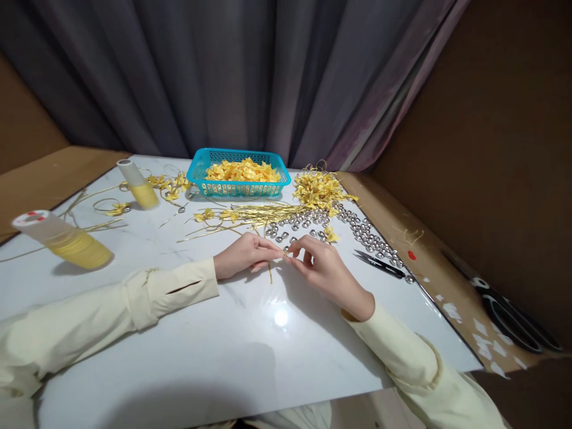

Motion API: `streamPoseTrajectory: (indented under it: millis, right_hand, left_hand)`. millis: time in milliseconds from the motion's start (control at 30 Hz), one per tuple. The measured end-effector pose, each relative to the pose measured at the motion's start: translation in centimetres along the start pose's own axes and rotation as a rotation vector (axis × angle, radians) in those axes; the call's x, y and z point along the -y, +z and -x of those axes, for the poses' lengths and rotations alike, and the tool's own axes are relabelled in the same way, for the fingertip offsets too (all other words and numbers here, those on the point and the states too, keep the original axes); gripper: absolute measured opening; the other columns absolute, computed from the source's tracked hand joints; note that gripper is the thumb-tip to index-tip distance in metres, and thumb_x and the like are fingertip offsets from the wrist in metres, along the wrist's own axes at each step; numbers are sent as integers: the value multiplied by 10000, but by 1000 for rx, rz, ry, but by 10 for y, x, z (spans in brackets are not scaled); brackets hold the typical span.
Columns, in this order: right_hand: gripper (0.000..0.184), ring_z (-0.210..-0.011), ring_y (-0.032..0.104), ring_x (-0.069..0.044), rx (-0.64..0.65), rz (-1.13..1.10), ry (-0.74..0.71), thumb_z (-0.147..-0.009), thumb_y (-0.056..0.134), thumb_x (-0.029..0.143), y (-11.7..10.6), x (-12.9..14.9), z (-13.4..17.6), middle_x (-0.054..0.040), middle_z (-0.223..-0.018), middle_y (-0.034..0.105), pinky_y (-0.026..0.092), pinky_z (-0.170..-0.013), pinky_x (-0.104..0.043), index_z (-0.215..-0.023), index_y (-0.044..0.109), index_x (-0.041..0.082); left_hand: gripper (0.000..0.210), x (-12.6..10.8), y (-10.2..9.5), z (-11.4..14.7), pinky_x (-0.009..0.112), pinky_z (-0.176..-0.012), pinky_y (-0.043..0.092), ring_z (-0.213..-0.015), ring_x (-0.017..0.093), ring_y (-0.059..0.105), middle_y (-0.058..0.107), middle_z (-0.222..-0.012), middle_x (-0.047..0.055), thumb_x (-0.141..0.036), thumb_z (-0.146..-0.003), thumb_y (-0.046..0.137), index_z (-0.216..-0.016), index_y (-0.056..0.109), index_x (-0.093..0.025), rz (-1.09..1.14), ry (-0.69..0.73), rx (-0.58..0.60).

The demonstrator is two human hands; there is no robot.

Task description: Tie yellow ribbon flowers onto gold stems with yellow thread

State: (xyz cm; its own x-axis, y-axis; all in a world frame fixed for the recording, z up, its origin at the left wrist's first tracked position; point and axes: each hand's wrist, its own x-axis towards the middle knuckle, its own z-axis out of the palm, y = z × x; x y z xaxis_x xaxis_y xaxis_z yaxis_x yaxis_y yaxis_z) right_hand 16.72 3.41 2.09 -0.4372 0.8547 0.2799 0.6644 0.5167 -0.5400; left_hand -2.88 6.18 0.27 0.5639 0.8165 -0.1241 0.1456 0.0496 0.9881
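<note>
My left hand (245,257) and my right hand (322,266) meet fingertip to fingertip over the middle of the white table (214,351). Both are closed in a pinch on a thin gold cord (270,275), whose end hangs below the left fingers. A small shiny bead (286,249) shows between the fingertips; how the cord runs there is too small to tell. Just beyond my hands lie loose silver beads (313,232) and a yellow ribbon bow (331,234). Behind them is a bundle of gold cords (263,213) leading to a heap of yellow bows (320,189).
A blue basket (243,189) of yellow bows stands at the back. Two spools (83,247) (145,193) of yellow cord are on the left. Thread snips (379,263) lie at right; large scissors (509,316) and paper scraps (485,342) lie beyond the table's edge.
</note>
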Motion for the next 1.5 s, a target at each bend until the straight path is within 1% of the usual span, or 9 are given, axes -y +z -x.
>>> streamPoseTrajectory:
  millis: [233,467,600,733,900,1000,1133,1300,1500]
  right_hand:
    - [103,-645,542,-130,32,37,-2,-848,559,88,1,-1,-1,-42,-818,643,404,-607,-236,-874,635,153]
    - [202,-792,612,-168,102,119,-19,-861,503,37,2,1,-1,-63,-884,660,432,-682,-251,-922,663,143]
    - [224,-809,624,-171,131,202,-27,-884,471,47,4,1,0,-72,-916,662,432,-680,-246,-946,665,139]
    - [251,-762,616,-159,150,323,-39,-886,446,43,7,0,1,-68,-938,658,393,-615,-240,-959,661,151]
    - [251,-651,577,-153,165,485,-53,-903,424,69,10,2,1,-79,-935,647,272,-499,-269,-965,656,142]
    - [248,-642,567,-152,172,548,-67,-898,426,65,9,3,1,-80,-930,638,232,-483,-283,-981,648,139]
    - [233,-635,566,-152,173,589,-75,-914,425,84,8,1,1,-81,-936,632,229,-481,-293,-986,641,134]
    - [230,-639,577,-152,170,607,-78,-938,414,122,8,-3,2,-74,-956,627,256,-482,-292,-1013,631,149]
    - [239,-653,592,-154,169,616,-67,-932,418,106,6,-2,2,-75,-972,637,263,-486,-288,-1021,636,151]
  left_hand:
    - [278,1,0,0,198,-430,190,-390,53,277,362,-366,-88,-325,-788,626,-906,737,-99,-6,-20,-8]
    - [278,3,1,-2,202,-458,242,-395,53,299,395,-376,-83,-343,-798,622,-858,723,-91,-30,-26,-7]
    - [256,2,1,-2,205,-458,260,-394,62,310,397,-378,-81,-334,-795,611,-825,716,-102,-42,-21,-9]
    - [254,3,1,-2,203,-459,272,-394,66,323,401,-386,-78,-334,-801,601,-828,715,-109,-59,-21,-16]
    - [278,5,1,-2,207,-459,285,-401,71,329,401,-392,-75,-345,-811,593,-858,717,-101,-67,-7,-6]
    - [270,4,1,-3,209,-454,267,-395,67,306,390,-387,-77,-345,-814,591,-850,717,-109,-49,-13,17]
    - [242,0,1,-3,210,-448,254,-394,64,294,378,-381,-75,-321,-805,595,-785,708,-107,-24,-30,27]
    - [266,-3,2,-3,205,-438,236,-388,67,293,367,-376,-84,-293,-788,598,-918,718,-94,9,-63,14]
    - [359,-2,1,-3,207,-430,211,-382,66,292,363,-369,-96,-268,-772,609,-1055,689,-61,42,-101,-18]
